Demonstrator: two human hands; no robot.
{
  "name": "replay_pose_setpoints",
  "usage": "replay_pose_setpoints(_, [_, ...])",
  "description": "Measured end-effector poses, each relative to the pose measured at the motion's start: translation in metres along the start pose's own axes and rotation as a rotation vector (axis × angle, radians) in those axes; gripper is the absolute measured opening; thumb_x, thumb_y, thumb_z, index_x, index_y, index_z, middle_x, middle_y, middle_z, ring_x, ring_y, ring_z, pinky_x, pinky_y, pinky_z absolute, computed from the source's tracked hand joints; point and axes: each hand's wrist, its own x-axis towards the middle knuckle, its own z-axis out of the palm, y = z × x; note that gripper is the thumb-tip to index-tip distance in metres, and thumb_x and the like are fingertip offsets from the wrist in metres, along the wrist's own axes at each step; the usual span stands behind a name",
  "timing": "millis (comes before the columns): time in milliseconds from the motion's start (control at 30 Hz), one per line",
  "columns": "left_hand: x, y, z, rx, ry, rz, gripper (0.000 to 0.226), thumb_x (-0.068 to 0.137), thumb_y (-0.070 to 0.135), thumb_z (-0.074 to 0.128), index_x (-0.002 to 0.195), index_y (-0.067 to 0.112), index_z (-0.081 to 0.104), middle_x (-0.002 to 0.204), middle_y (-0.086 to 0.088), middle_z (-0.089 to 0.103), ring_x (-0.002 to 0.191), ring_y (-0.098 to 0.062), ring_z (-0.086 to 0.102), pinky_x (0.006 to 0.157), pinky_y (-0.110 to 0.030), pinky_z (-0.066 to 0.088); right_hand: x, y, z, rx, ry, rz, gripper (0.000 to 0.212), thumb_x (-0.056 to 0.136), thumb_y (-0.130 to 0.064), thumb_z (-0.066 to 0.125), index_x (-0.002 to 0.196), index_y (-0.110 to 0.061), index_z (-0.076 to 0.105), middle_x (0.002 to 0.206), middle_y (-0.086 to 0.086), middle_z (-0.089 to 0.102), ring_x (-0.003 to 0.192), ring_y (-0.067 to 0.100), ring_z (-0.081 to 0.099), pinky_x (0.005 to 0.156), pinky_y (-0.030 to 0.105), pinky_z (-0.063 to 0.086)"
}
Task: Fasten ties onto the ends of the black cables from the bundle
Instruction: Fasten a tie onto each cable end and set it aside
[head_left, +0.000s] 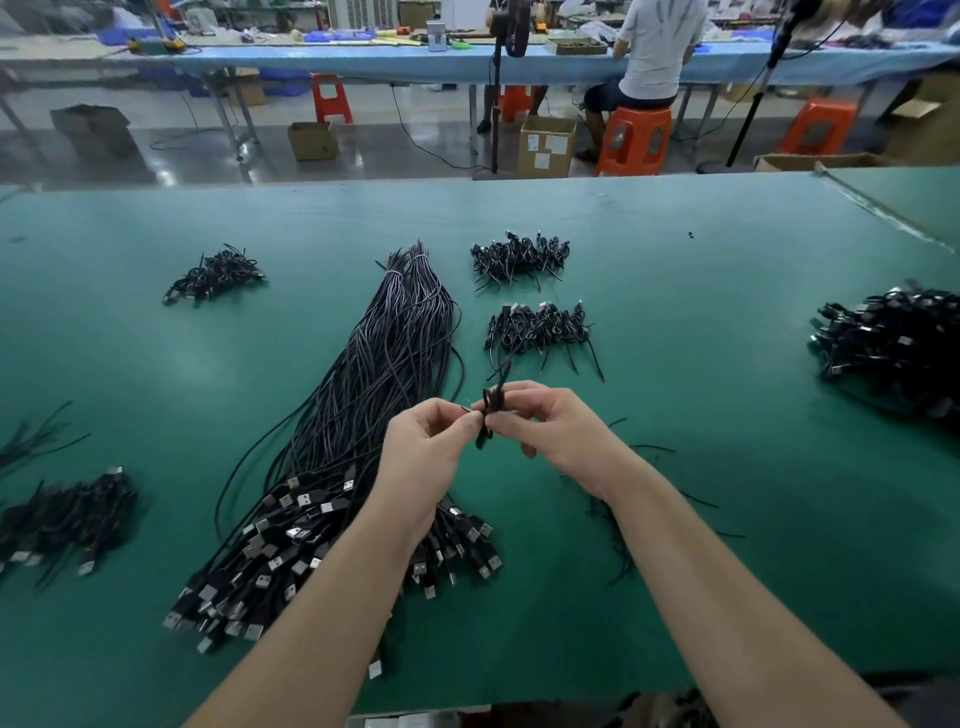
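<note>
A long bundle of black cables (374, 395) lies on the green table (701, 312), its USB plugs fanned out near me. Above the table, just right of the bundle, my left hand (426, 447) and my right hand (545, 421) meet over a small folded black cable end (491, 410). My right hand pinches the folded cable between thumb and fingers. My left hand pinches a thin tie at the cable's left side. A loose strand rises from the fold towards the far piles.
Piles of small tied cables lie at the far left (213, 275), far centre (519, 257), centre (540, 327), right edge (898, 348) and near left (62, 514). Loose black ties (618, 540) lie under my right forearm. A seated person (644, 57) works beyond the table.
</note>
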Motion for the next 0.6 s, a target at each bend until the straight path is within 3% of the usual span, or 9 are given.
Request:
replay_pose_setpoints(67, [-0.0017, 0.0015, -0.0007, 0.03, 0.024, 0.039, 0.015, 0.09, 0.011, 0.073, 0.076, 0.009, 0.069, 0.073, -0.013, 0.063, 0.072, -0.02, 0.055, 0.073, -0.042, 0.048, 0.0, 0.0004, -0.0002, 0.011, -0.012, 0.038, 0.016, 0.095, -0.02, 0.069, 0.108, -0.02, 0.079, 0.084, -0.001, 0.067, 0.069, 0.021, 0.045, 0.057, 0.026, 0.038])
replay_pose_setpoints(133, [-0.0027, 0.0024, -0.0016, 0.098, 0.021, 0.109, 0.014, 0.09, 0.014, 0.074, 0.077, 0.011, 0.069, 0.077, -0.019, 0.066, 0.071, -0.022, 0.056, 0.07, -0.045, 0.05, 0.0, 0.0, -0.0023, 0.027, -0.042, 0.083, 0.016, 0.098, -0.025, 0.066, 0.106, -0.019, 0.078, 0.066, -0.004, 0.06, 0.06, 0.013, 0.046, 0.055, 0.023, 0.038])
replay_pose_setpoints(200, [-0.0041, 0.0024, -0.002, 0.238, -0.004, 0.231, 0.015, 0.09, 0.014, 0.074, 0.076, 0.014, 0.067, 0.077, -0.007, 0.066, 0.072, -0.014, 0.058, 0.07, -0.038, 0.05, 0.0011, -0.0008, -0.0038, 0.097, -0.088, 0.152, 0.018, 0.099, -0.026, 0.063, 0.105, -0.014, 0.075, 0.063, -0.005, 0.06, 0.053, 0.009, 0.044, 0.051, 0.02, 0.038])
replay_pose_setpoints(300, [-0.0069, 0.0003, 0.0016, 0.524, -0.019, 0.509, 0.019, 0.087, 0.008, 0.074, 0.075, 0.016, 0.063, 0.08, 0.007, 0.058, 0.078, -0.009, 0.053, 0.082, -0.035, 0.041, 0.0044, -0.0038, -0.0043, 0.165, -0.08, 0.336, 0.017, 0.098, -0.023, 0.062, 0.108, -0.012, 0.072, 0.067, 0.001, 0.066, 0.05, 0.009, 0.046, 0.044, 0.02, 0.036])
replay_pose_setpoints(433, [-0.0082, -0.006, 0.0073, 0.837, 0.014, 0.83, 0.016, 0.084, 0.006, 0.075, 0.078, 0.015, 0.062, 0.081, 0.008, 0.053, 0.082, -0.015, 0.048, 0.081, -0.03, 0.025, 0.0056, -0.0032, -0.0058, 0.297, -0.046, 0.447, 0.004, 0.095, -0.013, 0.062, 0.096, -0.011, 0.066, 0.056, 0.001, 0.053, 0.04, 0.009, 0.043, 0.037, 0.017, 0.026])
replay_pose_setpoints(500, [-0.0081, -0.0063, 0.0074, 0.794, -0.002, 0.769, 0.017, 0.086, 0.009, 0.074, 0.078, 0.016, 0.061, 0.081, 0.009, 0.054, 0.082, -0.013, 0.049, 0.082, -0.028, 0.028, 0.0034, -0.0031, -0.0071, 0.334, -0.055, 0.43, 0.008, 0.097, -0.017, 0.064, 0.09, -0.013, 0.064, 0.055, 0.003, 0.052, 0.038, 0.009, 0.04, 0.036, 0.017, 0.027])
replay_pose_setpoints(600, [-0.0041, -0.0024, 0.006, 0.564, -0.057, 0.404, 0.019, 0.09, 0.014, 0.071, 0.075, 0.021, 0.062, 0.076, 0.01, 0.059, 0.072, 0.001, 0.052, 0.072, -0.012, 0.035, -0.0002, -0.0037, -0.0092, 0.326, -0.06, 0.339, 0.02, 0.103, -0.017, 0.054, 0.101, -0.008, 0.071, 0.069, 0.009, 0.066, 0.048, 0.013, 0.05, 0.045, 0.021, 0.045])
